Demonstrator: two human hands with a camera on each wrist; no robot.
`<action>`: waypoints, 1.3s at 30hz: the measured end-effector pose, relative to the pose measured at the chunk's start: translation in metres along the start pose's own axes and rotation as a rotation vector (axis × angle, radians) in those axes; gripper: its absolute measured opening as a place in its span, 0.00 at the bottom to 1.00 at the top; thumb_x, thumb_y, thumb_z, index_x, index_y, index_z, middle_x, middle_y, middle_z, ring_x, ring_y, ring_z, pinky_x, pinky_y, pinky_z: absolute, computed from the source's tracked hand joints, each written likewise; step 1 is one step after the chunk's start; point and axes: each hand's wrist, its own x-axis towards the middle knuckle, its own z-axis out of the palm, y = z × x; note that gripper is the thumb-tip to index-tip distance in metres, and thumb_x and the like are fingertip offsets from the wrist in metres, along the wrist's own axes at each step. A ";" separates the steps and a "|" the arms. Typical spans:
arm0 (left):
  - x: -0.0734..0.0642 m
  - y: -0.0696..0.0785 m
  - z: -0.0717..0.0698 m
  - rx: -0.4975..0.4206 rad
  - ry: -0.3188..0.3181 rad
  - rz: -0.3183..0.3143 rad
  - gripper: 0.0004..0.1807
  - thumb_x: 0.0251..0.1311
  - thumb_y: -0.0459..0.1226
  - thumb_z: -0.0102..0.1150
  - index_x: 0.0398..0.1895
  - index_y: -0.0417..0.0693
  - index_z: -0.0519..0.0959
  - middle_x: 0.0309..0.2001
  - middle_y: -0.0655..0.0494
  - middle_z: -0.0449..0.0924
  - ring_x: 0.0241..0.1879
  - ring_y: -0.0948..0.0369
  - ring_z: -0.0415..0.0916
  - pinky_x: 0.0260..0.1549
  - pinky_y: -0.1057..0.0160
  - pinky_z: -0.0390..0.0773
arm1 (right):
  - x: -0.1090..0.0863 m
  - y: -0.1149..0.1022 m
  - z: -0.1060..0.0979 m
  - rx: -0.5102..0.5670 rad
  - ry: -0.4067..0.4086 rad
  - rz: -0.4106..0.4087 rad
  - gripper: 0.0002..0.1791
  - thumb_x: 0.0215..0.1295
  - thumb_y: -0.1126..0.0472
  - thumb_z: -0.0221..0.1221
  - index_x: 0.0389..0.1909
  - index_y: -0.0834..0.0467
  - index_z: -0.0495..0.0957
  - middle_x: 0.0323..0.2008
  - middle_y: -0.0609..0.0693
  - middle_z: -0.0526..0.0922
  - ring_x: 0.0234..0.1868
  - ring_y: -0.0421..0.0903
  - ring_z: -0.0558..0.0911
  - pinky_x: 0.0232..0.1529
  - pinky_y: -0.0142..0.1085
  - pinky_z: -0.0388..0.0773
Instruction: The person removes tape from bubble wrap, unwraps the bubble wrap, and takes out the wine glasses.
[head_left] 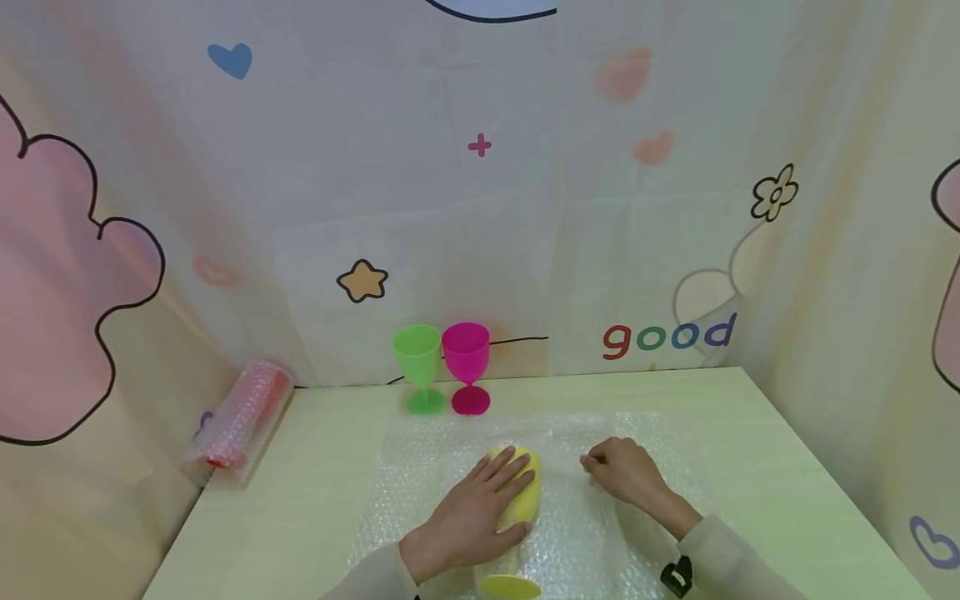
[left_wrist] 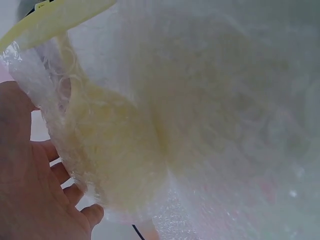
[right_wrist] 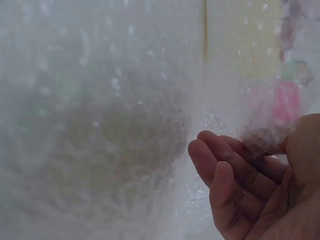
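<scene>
A yellow plastic goblet (head_left: 527,492) lies on its side on a sheet of bubble wrap (head_left: 577,542), its foot toward me. Flat across the cup and stem rests my left hand (head_left: 468,517), fingers spread. Seen from the left wrist, the goblet (left_wrist: 107,135) shows blurred through the film, with my left hand (left_wrist: 35,175) along its side. To the right, my right hand (head_left: 630,471) is raised over the sheet with curled fingers. Its wrist view shows the right hand (right_wrist: 255,185) pinching a bit of bubble wrap (right_wrist: 262,140) between thumb and finger.
Behind the sheet, a green goblet (head_left: 417,354) and a pink goblet (head_left: 467,354) stand upright side by side. A bubble-wrapped bundle (head_left: 251,408) with something red inside lies at the table's left edge. A printed curtain (head_left: 420,183) hangs behind the pale table (head_left: 780,483).
</scene>
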 end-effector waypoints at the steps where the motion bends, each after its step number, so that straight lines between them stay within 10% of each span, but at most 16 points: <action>1: 0.000 0.000 0.000 -0.004 0.003 0.001 0.36 0.69 0.58 0.44 0.75 0.52 0.61 0.78 0.57 0.54 0.79 0.54 0.46 0.75 0.51 0.56 | 0.001 -0.001 -0.001 -0.008 0.003 -0.017 0.10 0.64 0.59 0.62 0.26 0.57 0.86 0.20 0.44 0.81 0.21 0.39 0.73 0.22 0.33 0.69; 9: 0.003 0.001 -0.005 0.019 -0.011 0.013 0.36 0.69 0.60 0.43 0.74 0.52 0.62 0.78 0.56 0.54 0.79 0.55 0.45 0.75 0.50 0.54 | 0.019 -0.020 -0.008 -0.017 -0.079 -0.257 0.14 0.63 0.58 0.64 0.47 0.59 0.84 0.41 0.50 0.88 0.39 0.46 0.85 0.41 0.42 0.84; 18: 0.008 0.004 -0.004 0.035 -0.044 0.038 0.36 0.70 0.60 0.42 0.74 0.51 0.62 0.77 0.56 0.55 0.79 0.56 0.46 0.75 0.50 0.54 | 0.030 -0.030 -0.004 -0.150 -0.093 -0.478 0.07 0.65 0.57 0.62 0.38 0.54 0.88 0.33 0.43 0.89 0.33 0.40 0.86 0.45 0.47 0.80; 28: 0.004 0.000 -0.002 0.012 -0.019 0.033 0.35 0.69 0.57 0.46 0.74 0.50 0.62 0.77 0.55 0.54 0.78 0.55 0.47 0.75 0.52 0.56 | 0.036 -0.020 -0.004 -0.080 -0.069 -0.445 0.07 0.65 0.59 0.62 0.33 0.54 0.88 0.29 0.41 0.88 0.29 0.36 0.82 0.36 0.36 0.79; 39: -0.001 -0.004 -0.002 0.004 -0.008 0.017 0.36 0.69 0.56 0.48 0.74 0.49 0.62 0.77 0.55 0.55 0.78 0.53 0.49 0.75 0.54 0.56 | 0.042 -0.004 0.000 -0.010 -0.043 -0.208 0.07 0.65 0.59 0.62 0.32 0.56 0.86 0.25 0.45 0.85 0.22 0.34 0.77 0.25 0.31 0.73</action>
